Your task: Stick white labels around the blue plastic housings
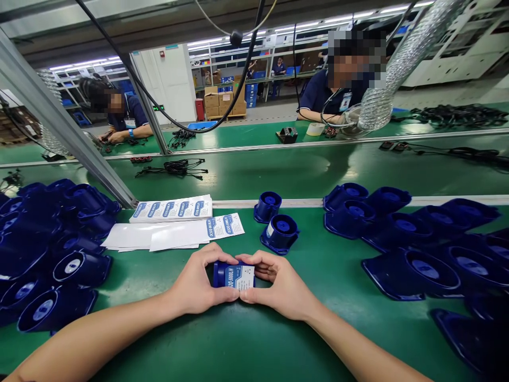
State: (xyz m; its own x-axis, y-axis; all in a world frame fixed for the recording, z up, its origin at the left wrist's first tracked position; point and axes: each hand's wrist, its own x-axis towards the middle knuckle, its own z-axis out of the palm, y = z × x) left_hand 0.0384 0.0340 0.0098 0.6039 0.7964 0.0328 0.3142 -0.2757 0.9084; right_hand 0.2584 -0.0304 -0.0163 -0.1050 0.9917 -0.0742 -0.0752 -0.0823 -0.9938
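Note:
Between both hands, low over the green bench, a dark blue plastic pump housing (218, 274) lies on its side with a blue-and-white label (245, 277) on its curved wall. My left hand (201, 281) grips its left end, thumb at the label's lower edge. My right hand (280, 281) wraps the right end, and the two thumbs almost meet at the label's bottom. Just beyond the hands, two more housings stand upright, the nearer one (280, 233) bearing a label and the farther one (268, 207) behind it. Label sheets (178, 233) lie to the left, some partly stripped.
Many blue housings are heaped at left (51, 228) and spread at right (413, 265). A metal post (79, 122) slants down at left. Black cables (175, 168) lie on the middle strip. Two co-workers (338, 90) sit across the bench, beneath hanging cords and a foil duct (382, 95).

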